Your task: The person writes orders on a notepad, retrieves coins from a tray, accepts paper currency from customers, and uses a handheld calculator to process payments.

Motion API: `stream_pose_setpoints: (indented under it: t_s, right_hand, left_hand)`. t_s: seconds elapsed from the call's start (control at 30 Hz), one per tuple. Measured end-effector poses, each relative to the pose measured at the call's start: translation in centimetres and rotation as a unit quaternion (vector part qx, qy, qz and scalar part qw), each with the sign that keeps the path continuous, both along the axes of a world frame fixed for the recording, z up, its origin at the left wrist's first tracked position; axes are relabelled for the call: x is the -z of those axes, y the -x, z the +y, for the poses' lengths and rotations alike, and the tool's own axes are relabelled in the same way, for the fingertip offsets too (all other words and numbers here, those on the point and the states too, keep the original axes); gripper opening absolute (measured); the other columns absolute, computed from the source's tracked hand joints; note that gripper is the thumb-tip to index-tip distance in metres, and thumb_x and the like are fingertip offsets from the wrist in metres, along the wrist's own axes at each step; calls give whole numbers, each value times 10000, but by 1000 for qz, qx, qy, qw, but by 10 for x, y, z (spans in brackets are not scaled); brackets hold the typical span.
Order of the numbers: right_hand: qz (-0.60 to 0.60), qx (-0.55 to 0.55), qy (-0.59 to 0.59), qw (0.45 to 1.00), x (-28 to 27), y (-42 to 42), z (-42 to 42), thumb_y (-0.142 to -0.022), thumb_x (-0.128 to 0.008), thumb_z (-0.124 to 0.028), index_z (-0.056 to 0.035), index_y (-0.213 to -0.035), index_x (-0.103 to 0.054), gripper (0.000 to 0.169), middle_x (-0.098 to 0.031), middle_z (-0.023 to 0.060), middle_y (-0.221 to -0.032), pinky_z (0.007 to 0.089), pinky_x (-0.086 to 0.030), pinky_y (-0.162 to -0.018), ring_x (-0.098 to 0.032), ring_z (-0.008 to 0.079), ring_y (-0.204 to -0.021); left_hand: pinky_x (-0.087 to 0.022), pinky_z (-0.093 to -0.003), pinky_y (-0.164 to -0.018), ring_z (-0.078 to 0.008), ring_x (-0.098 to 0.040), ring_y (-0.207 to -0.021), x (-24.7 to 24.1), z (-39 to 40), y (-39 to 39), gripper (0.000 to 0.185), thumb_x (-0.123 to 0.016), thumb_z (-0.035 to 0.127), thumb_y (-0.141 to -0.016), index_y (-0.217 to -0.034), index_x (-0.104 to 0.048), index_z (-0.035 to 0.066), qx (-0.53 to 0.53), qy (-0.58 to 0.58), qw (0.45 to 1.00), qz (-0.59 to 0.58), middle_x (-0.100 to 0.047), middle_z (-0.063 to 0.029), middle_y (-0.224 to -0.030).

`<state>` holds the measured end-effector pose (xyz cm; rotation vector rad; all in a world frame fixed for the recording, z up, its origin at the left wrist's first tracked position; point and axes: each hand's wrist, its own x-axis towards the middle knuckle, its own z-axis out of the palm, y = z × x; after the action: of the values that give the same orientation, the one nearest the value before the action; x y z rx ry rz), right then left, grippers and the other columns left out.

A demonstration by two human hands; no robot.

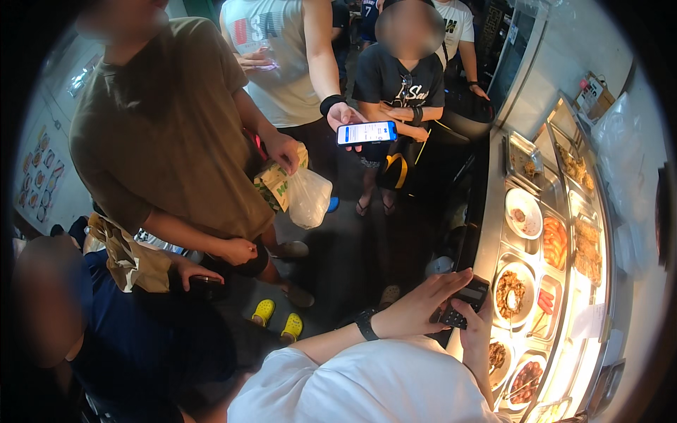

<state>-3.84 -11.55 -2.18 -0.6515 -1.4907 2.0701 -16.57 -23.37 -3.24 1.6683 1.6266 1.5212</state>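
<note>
Both my hands are at a dark handheld calculator (459, 315) beside the food counter's edge. My left hand (410, 307), with a black watch at the wrist, lies along its left side, fingers stretched past the upper edge. My right hand (476, 330) holds it from the right, thumb over the keys. The fingers under it are hidden. Close by on the counter stand a round bowl of chopped brown food (509, 285) with a spoon, a tray of red sausages (546, 302) and a bowl of dark red pieces (528, 376).
A person's hand (345, 113) holds out a lit smartphone (366, 132). Another person carries a white plastic bag (309, 198). A person at lower left has a brown paper bag (140, 259). The lit steel counter (484, 222) runs along my right, with more food trays. Yellow clogs (292, 325) stand on the floor.
</note>
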Motion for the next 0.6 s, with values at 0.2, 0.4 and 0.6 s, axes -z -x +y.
stream_pose_setpoints:
  t_s: [0.2,0.4,0.6]
  right_hand:
    - [18,-4,111,994,-9,4,-1,-733,-672,33,-1,-1281,-504,574,-624,126,-1090,333,-597,-742,-662,211,-944]
    - [-10,-15,-31,999,2,8,-4,-755,-540,30,15,-1292,-488,540,-641,167,-1047,360,-610,-761,-684,251,-852]
    - [30,-20,124,992,-11,6,-4,-758,-656,43,5,-1292,-500,558,-641,124,-1050,328,-588,-783,-673,215,-895]
  left_hand:
    - [-429,-402,-1037,-345,-413,-1271,1,-3,4,1052,-783,47,-695,-1570,-204,115,-6,5,1000,-18,-350,-123,-1542]
    - [-424,-409,-1059,-343,-400,-1289,-4,-7,7,1058,-787,29,-687,-1568,-207,112,2,4,1000,12,-312,-114,-1562]
    - [-453,-391,-1035,-347,-392,-1304,-4,-11,6,1053,-794,23,-702,-1568,-202,118,2,8,1000,-13,-287,-136,-1560]
